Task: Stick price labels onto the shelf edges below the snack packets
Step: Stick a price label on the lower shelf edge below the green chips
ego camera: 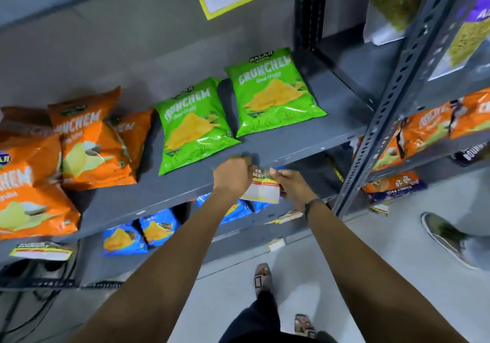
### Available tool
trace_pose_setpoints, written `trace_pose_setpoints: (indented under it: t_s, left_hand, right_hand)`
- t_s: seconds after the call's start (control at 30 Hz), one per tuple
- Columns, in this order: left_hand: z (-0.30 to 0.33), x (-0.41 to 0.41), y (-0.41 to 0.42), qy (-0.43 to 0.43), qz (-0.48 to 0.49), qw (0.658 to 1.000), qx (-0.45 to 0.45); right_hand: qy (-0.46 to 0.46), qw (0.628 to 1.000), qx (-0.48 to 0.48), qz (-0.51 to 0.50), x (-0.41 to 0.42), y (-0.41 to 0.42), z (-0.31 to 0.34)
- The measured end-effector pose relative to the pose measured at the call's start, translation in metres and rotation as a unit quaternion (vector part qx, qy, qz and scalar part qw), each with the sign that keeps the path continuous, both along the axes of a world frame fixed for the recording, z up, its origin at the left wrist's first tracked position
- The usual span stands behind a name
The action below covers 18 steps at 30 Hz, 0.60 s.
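Note:
A white price label [262, 190] with a red and yellow border hangs against the front edge of the grey shelf [164, 197], below two green snack packets [197, 124]. My left hand [232, 174] pinches the label's top left corner at the shelf edge. My right hand [290, 181] grips its right side, fingers curled over it. Orange snack packets [87, 144] lie further left on the same shelf. Another label [41, 251] is stuck on the shelf edge below them.
Blue packets [140, 232] sit on the lower shelf with small labels [275, 244] on its edge. A perforated upright post [384, 109] separates a right-hand rack of orange and purple packets. Another person's shoe [442, 236] is on the floor at right. My feet are below.

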<state>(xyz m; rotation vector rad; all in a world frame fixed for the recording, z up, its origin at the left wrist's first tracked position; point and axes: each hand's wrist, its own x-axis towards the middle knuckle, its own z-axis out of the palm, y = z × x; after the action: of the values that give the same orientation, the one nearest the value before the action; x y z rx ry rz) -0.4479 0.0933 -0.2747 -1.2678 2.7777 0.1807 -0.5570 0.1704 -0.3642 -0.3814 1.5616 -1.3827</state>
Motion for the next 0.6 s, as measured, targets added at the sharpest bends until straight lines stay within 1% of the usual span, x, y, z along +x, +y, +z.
trace_pose_setpoints:
  t_s: [0.07, 0.17, 0.23, 0.27, 0.3, 0.4, 0.47, 0.53, 0.6]
  left_hand:
    - [-0.002, -0.001, 0.001, 0.009, 0.01, 1.0, 0.012]
    - [-0.008, 0.007, 0.004, 0.03, 0.01, 0.999, 0.007]
    - [-0.012, 0.014, 0.006, 0.017, 0.008, 1.0, -0.01]
    - [-0.015, 0.016, 0.008, -0.005, 0.004, 1.0, -0.022]
    - [-0.017, 0.018, 0.009, -0.031, 0.001, 0.999, -0.038]
    - [-0.023, 0.018, 0.014, -0.102, -0.002, 0.992, -0.071]
    - [-0.025, 0.015, 0.016, -0.127, -0.001, 0.989, -0.075]
    - [-0.025, 0.012, 0.016, -0.134, 0.006, 0.988, -0.07]
    - [-0.024, 0.011, 0.017, -0.139, 0.011, 0.988, -0.065]
  right_hand:
    - [0.045, 0.999, -0.004, 0.022, -0.004, 0.003, 0.004]
    - [0.19, 0.981, -0.014, 0.021, -0.01, 0.008, 0.008]
    - [0.26, 0.964, -0.018, 0.045, -0.011, 0.009, 0.013]
    - [0.312, 0.947, -0.007, 0.071, -0.011, 0.01, 0.015]
    - [0.374, 0.922, 0.018, 0.102, -0.01, 0.011, 0.019]
    - [0.544, 0.82, 0.091, 0.152, -0.007, 0.012, 0.031]
    - [0.614, 0.765, 0.108, 0.163, -0.005, 0.007, 0.036]
    - [0.649, 0.733, 0.118, 0.169, -0.004, 0.003, 0.039]
    - [0.66, 0.721, 0.124, 0.171, -0.004, 0.0, 0.041]
